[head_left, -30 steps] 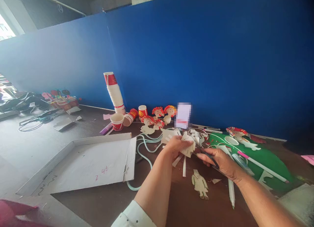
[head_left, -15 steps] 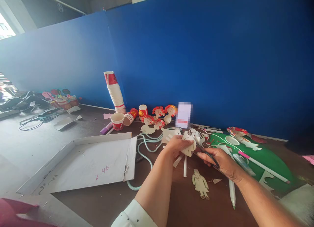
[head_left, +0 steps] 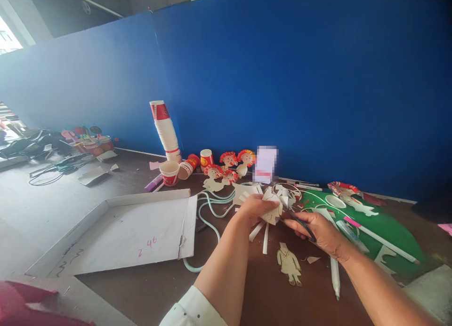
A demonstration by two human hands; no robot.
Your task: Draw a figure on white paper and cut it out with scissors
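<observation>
My left hand [head_left: 257, 208] pinches a cream piece of paper [head_left: 272, 213] with drawn lines, thumb on top. Closed around the dark handles of a pair of scissors [head_left: 306, 226] is my right hand [head_left: 323, 232]; the blades reach the right edge of the paper, and how far they are apart is hard to see. Below the hands lies a cut-out paper body [head_left: 288, 265] with drawn clothes. Two white paper strips [head_left: 265, 239] stick out beneath my left hand. Behind it is a cream sheet [head_left: 245, 193] with slots cut in it.
Paper dolls with red fringed hair [head_left: 229, 160] stand near the blue partition [head_left: 282, 81], beside a tall stack of paper cups [head_left: 165, 133]. An open white box lid [head_left: 123, 236] lies left. Markers [head_left: 381, 239], scraps and a green sheet [head_left: 399, 222] are at right; a pale cord [head_left: 215, 225] curls between.
Both hands keep almost the same position, with the paper and scissors still held. The view has shifted very slightly.
</observation>
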